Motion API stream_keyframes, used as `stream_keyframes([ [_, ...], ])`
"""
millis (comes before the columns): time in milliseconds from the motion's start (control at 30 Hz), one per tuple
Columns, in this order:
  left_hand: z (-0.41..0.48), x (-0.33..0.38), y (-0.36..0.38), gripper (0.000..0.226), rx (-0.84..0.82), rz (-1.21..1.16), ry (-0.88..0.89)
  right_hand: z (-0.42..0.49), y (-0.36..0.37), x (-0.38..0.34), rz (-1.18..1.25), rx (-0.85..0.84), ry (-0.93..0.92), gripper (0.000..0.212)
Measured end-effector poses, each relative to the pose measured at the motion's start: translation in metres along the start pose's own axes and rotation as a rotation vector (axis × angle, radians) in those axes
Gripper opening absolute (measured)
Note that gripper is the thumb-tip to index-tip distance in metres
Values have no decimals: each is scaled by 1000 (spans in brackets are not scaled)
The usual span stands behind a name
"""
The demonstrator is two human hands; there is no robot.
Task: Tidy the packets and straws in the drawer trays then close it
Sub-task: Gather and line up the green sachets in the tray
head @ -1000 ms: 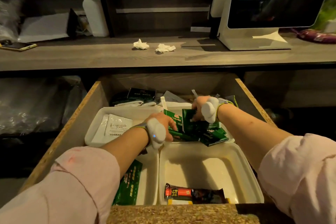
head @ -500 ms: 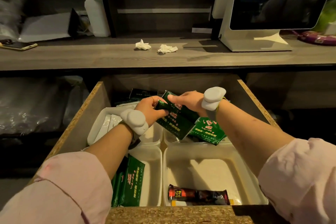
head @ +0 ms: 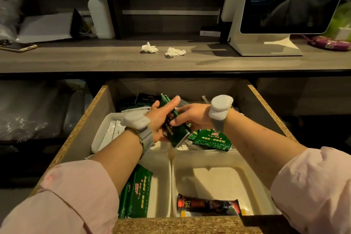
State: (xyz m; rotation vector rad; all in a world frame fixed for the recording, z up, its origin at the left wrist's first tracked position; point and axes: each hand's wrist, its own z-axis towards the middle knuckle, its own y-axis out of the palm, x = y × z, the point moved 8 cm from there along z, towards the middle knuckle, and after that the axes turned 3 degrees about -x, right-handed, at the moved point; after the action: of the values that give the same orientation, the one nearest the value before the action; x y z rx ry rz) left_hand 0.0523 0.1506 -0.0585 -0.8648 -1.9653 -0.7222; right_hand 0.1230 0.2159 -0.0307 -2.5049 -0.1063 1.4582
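Note:
Above the open drawer (head: 83, 119) I hold a stack of green packets (head: 175, 129) on edge. My left hand (head: 161, 118) grips it from the left with fingers stretched along it. My right hand (head: 191, 118) pinches it from the right. More green packets (head: 210, 138) lie in the far right tray under my right wrist. A pile of green packets (head: 136, 194) sits in the near left tray (head: 161, 186). The near right tray (head: 218, 159) holds a dark G7 sachet (head: 207, 205). White packets (head: 114, 131) lie in the far left tray. No straw is clearly visible.
Dark packets (head: 146, 99) lie at the drawer's back. On the counter above are two crumpled tissues (head: 150, 47), a phone (head: 19, 46) at left, a white bottle (head: 100, 19), and a screen on a white stand (head: 266, 43) at right. Plastic bags (head: 28, 112) fill the shelf left of the drawer.
Both hands lifted green packets out of the far right tray and gathered them into one stack, now turned upright on edge between the hands. The left hand has shifted up along the stack.

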Motion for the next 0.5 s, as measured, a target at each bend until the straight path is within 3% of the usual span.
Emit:
stream_keyframes([
  [67, -1, -1, 0, 72, 1, 22, 0, -3, 5, 2, 69, -153, -27, 28],
  [100, -1, -3, -2, 59, 11, 28, -18, -2, -2, 7, 88, -143, -13, 33],
  [167, -1, -8, -8, 40, 50, 7, -43, 3, -33, 20, -39, 84, 62, 32],
  [200, -1, -8, -10, 33, 65, -5, -41, 3, -52, 24, -263, 233, 111, 32],
  [233, -2, -9, -9, 28, 66, -5, -52, 1, -69, 31, -522, 336, 179, 33],
  [300, -4, -12, -5, 19, 58, 4, -89, 0, -79, 43, -868, 337, 305, 36],
  [433, -7, -15, 3, 20, 58, -11, -93, -10, -70, 63, -905, 225, 433, 49],
  [500, -9, -15, 2, 20, 80, -31, -92, -8, -67, 74, -884, 169, 490, 43],
])
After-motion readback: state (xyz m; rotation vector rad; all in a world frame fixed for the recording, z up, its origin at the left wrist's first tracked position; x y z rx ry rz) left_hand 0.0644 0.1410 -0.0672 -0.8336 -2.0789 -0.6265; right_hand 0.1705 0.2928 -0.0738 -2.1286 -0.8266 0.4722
